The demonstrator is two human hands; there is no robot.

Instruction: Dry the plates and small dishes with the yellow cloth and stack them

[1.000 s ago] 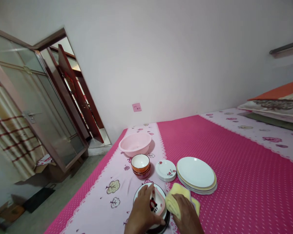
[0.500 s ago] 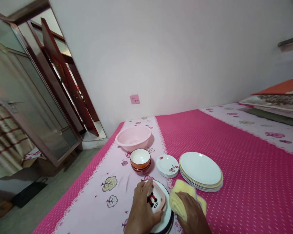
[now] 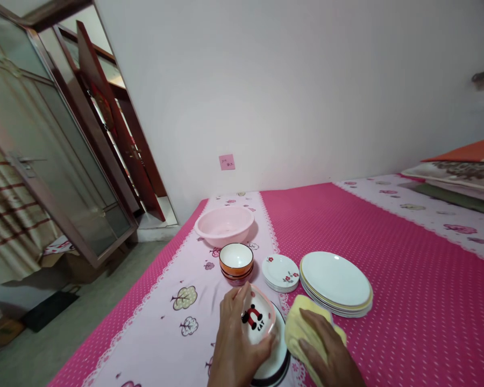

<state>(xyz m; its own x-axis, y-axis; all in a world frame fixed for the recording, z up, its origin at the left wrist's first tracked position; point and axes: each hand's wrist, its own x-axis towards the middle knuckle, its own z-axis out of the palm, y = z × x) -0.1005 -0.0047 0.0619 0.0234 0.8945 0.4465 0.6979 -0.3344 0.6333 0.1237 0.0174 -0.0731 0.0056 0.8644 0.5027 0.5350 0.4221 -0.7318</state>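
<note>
My left hand (image 3: 237,338) is closed round the rim of a small pink-edged dish (image 3: 259,314) with a red and black figure and the word CAT inside. The dish is tilted, its inner face toward me, over a stack of white plates with dark rims (image 3: 272,365). In my right hand (image 3: 326,344) is a folded yellow cloth (image 3: 300,325), just right of the dish and apart from it. Beyond the dish stand stacked orange-brown bowls (image 3: 236,260), white inside. Small flowered plates (image 3: 280,271) sit right of the bowls.
Large white plates (image 3: 334,279) are stacked at the right. A pink basin (image 3: 225,226) stands behind the bowls. Everything rests on a pink patterned bed cover (image 3: 157,322) against a white wall. Folded bedding (image 3: 463,166) lies far right; a glass-panelled door (image 3: 60,145) is at the left.
My left hand has raised the dish slightly and tipped it more toward me. The cloth has shifted slightly in my right hand. The view has turned a little left.
</note>
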